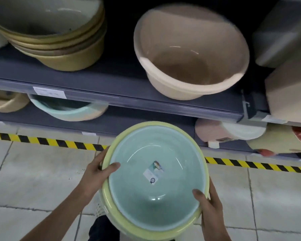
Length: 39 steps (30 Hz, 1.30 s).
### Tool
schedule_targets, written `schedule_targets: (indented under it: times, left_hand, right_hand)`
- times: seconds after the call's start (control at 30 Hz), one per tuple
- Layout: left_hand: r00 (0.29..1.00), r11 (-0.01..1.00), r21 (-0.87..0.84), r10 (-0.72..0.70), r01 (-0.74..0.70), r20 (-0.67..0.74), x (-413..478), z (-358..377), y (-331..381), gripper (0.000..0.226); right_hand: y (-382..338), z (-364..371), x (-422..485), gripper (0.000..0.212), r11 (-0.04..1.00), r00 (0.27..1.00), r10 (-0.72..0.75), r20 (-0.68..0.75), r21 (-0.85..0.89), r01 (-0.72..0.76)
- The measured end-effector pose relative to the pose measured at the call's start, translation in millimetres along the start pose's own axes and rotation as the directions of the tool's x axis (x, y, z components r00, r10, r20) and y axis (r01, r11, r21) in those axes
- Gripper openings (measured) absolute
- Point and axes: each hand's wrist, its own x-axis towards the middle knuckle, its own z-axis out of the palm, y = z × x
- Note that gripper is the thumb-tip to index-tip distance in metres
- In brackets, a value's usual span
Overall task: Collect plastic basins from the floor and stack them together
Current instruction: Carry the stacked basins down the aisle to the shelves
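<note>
I see my left hand (98,168) and right hand (210,204) clamped on opposite rims of a glossy round mint-green plastic basin (155,185) nested inside a smooth pale-yellow plastic basin (115,208), held above the tiled floor (33,171).

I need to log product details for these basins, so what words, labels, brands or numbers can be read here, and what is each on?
Nothing here is legible.
Sticker inside the mint green basin: a small picture and a round mark, print too small to read.
White price tag on the upper shelf edge: blurred, unreadable.
Small white tag on the lower shelf edge: blurred.
Label on the pink item on the lower shelf: too blurred.
</note>
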Motion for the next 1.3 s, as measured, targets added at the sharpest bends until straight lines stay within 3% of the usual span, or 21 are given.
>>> schedule_targets:
  times: [0.1,0.37,0.47,0.73,1.1,1.3]
  left_hand:
    - [1.0,1.0,-0.012,0.016,-0.016,-0.012,46.1,3.6,-43.2,0.049]
    - [0.995,0.999,-0.04,0.03,-0.034,-0.096,159.3,9.8,-111.5,0.051]
    - [0.991,0.994,-0.083,0.064,-0.074,-0.118,194.3,14.2,-120.5,0.042]
    - [0.98,0.98,-0.13,0.13,-0.15,-0.15,258.8,24.9,-105.7,0.036]
    - [0.974,0.989,-0.089,0.094,-0.114,-0.204,349.4,37.9,-71.7,0.021]
    - [0.96,0.979,-0.098,0.149,-0.177,-0.237,390.5,53.7,-63.8,0.035]
  right_hand:
    - [40.2,7.0,54.1,0.054,1.0,1.0,0.011,0.008,-0.007,-0.011]
    - [103.3,36.3,183.6,0.048,0.999,0.998,-0.044,0.049,-0.031,0.045]
    - [114.5,46.1,222.3,0.045,0.998,0.998,-0.059,0.033,-0.032,0.06]
    - [103.1,71.3,289.3,0.04,0.997,0.996,-0.08,0.038,-0.016,0.081]
    - [85.1,100.7,380.9,0.035,0.998,0.997,-0.061,-0.041,0.002,0.061]
    - [65.9,108.5,420.8,0.019,0.995,0.986,-0.097,-0.136,0.019,0.1]
